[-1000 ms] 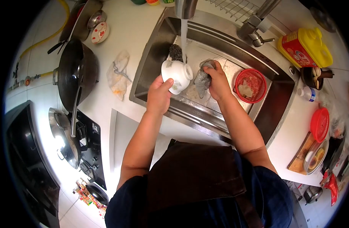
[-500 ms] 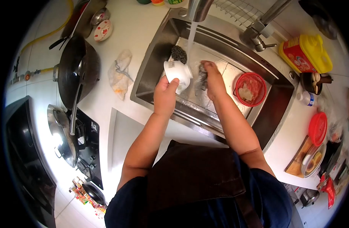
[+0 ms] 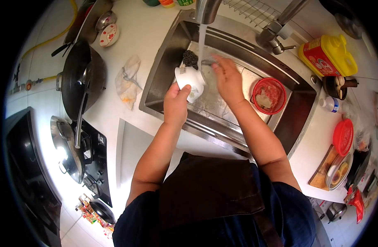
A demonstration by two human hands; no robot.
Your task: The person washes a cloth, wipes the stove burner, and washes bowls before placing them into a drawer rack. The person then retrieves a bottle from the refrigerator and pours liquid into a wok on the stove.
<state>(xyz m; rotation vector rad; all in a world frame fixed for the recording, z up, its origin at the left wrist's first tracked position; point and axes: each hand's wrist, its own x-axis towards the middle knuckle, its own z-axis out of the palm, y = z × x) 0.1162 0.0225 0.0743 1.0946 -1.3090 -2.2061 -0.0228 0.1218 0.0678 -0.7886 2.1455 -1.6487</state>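
My left hand is closed on a white bowl, tilted over the left part of the sink. The thumb presses the bowl's near side. Just behind the bowl, a dark steel wool scrubber lies in the sink. My right hand reaches over the basin, fingers stretched out and somewhat blurred beside the water stream. Nothing shows in its grasp. To its right sits a red strainer basket with pale, wet scraps in it.
Water runs from the faucet above the sink. A crumpled, stained cloth or bag lies on the left counter, near a black wok. A yellow jug and a cutting board are to the right.
My right hand has moved up and slightly left toward the stream, its fingers spreading. The splashing water that was beside it is gone. My left hand still holds the bowl, barely shifted.
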